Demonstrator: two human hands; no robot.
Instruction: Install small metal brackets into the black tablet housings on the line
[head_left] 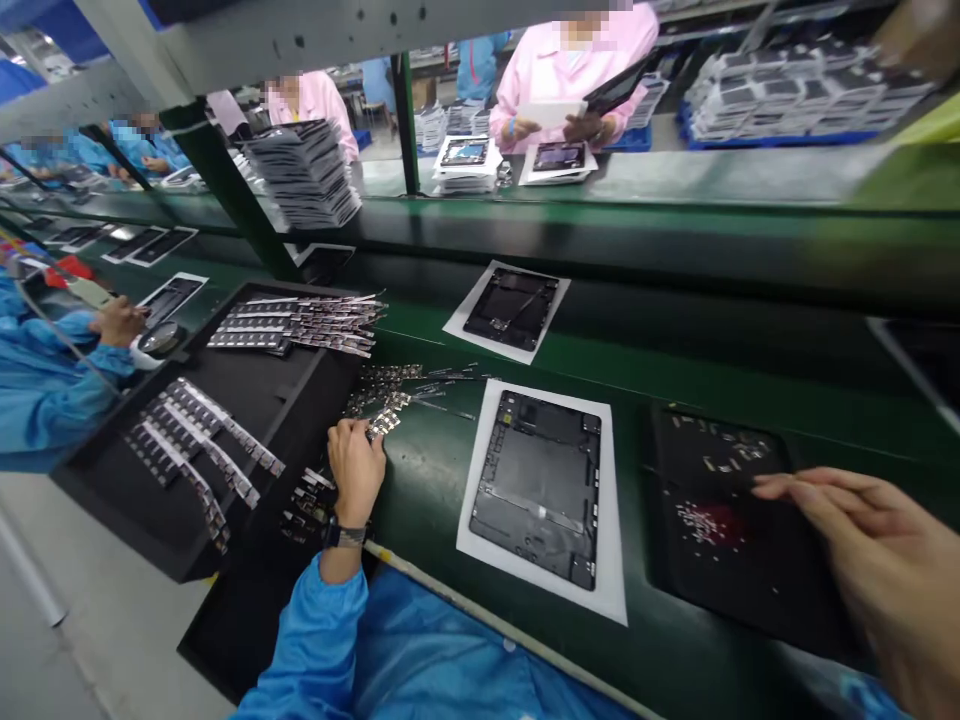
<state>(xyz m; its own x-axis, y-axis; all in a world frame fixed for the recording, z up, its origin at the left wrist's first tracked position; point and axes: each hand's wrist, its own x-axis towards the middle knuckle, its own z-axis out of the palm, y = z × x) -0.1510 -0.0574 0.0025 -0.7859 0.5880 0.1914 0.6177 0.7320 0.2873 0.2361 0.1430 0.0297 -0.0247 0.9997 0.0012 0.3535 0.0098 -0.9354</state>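
Sleeve (37, 395), blue, of a co-worker at the far left, whose hand (121, 322) holds a pale tool (91, 292). To the right, one black tray (251, 388) contains two groups of strips: a far group (262, 322), overlapped too closely to count, and a near group (199, 430), in which three long ends fan toward the viewer. The person's left hand (357, 465), with one watch (345, 533) at the wrist, is closed, fingers bent, on the near end of one small board (385, 424); this board projects beyond the fingertips, beside a loose pile of boards (390, 375). At centre lie two tablet housings, each on its own white sheet: the far housing (514, 308) and, nearer the viewer, the near housing (536, 490), the latter well apart from the left hand. At right, one dark pad (712, 590) bears a few brass-coloured pieces (711, 463) and, below them, many white pieces (705, 525), too small to count, about a red patch (733, 522). Over the pad's right side is the right hand (874, 540), thumb and forefinger near each other; whether they meet or hold a piece cannot be told.
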